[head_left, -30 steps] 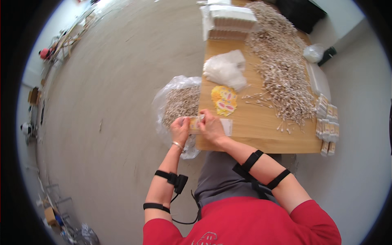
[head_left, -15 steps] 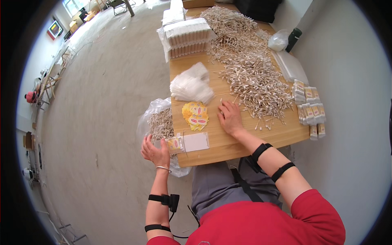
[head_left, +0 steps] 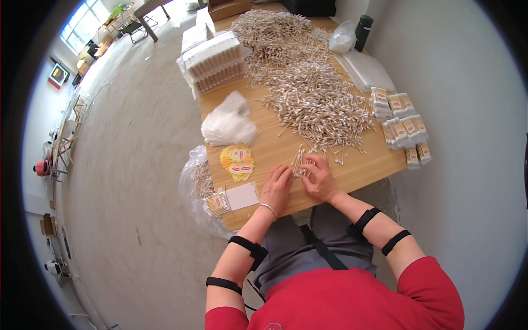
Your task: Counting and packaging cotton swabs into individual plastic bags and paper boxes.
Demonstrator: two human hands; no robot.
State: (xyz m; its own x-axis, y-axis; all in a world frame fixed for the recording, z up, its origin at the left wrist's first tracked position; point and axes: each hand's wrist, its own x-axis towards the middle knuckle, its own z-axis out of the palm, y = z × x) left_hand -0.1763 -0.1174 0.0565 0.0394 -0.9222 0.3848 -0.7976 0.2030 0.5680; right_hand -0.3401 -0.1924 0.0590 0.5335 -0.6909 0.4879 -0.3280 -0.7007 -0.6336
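A small loose bunch of cotton swabs (head_left: 298, 161) lies on the table between my two hands. My left hand (head_left: 276, 187) rests at its left side, fingers bent close together with the tips against the swabs. From the right, my right hand (head_left: 320, 180) curls its fingers and thumb around more of the swabs. The exact grip of the fingertips is partly hidden. Just beyond, the large heap of cotton swabs (head_left: 324, 104) spreads back over the wooden table (head_left: 264, 146). To the left sits a flat pack of swabs with a yellow label (head_left: 215, 204) beside a white card (head_left: 242, 196).
Yellow printed cards (head_left: 237, 160) and clear plastic sleeves (head_left: 229, 121) lie along the left side. Wrapped swab bundles (head_left: 214, 60) stand at the far left, finished packets (head_left: 404, 129) at the right edge. A bag of swabs (head_left: 192, 187) hangs beside the table; a dark bottle (head_left: 363, 33) stands far right.
My left hand has left the labelled pack and moved right to the loose swabs. My right hand has come nearer, with swabs at its fingers. The whole view has shifted.
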